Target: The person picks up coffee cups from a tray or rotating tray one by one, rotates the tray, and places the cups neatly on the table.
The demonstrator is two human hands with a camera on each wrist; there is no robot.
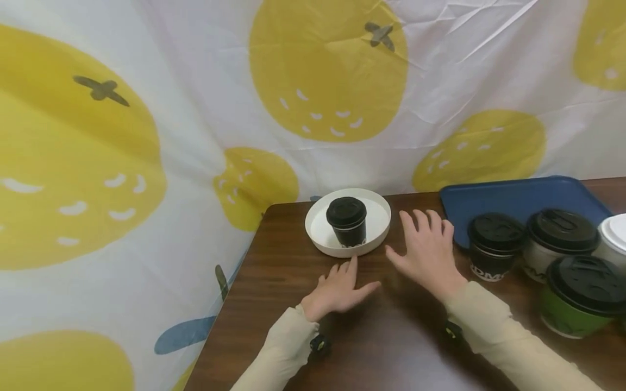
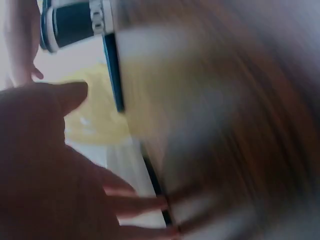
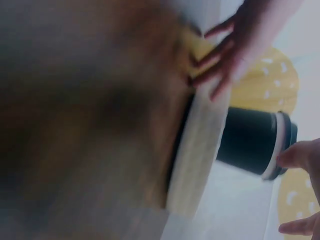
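Note:
A black lidded paper cup (image 1: 348, 221) stands upright in a round white tray (image 1: 318, 239) with a low rim, set near the table's back edge. My left hand (image 1: 338, 287) is just in front of the tray, fingers extended, with the index fingertip right at the rim in the head view. To the right of the tray, my right hand (image 1: 426, 254) hovers with spread, slightly bent fingers and holds nothing. In the right wrist view the cup (image 3: 247, 140) appears sideways, between the left hand (image 3: 245, 50) and the right hand's fingers (image 3: 300, 156).
On the right, a blue tray (image 1: 513, 195) lies by the curtain. In front of it stand several lidded cups: a black one (image 1: 494, 244), a whitish one (image 1: 535, 252) with black lid, a green one (image 1: 572, 312) and a white-lidded one (image 1: 617, 233). A fruit-print curtain (image 1: 195, 108) hangs behind the table.

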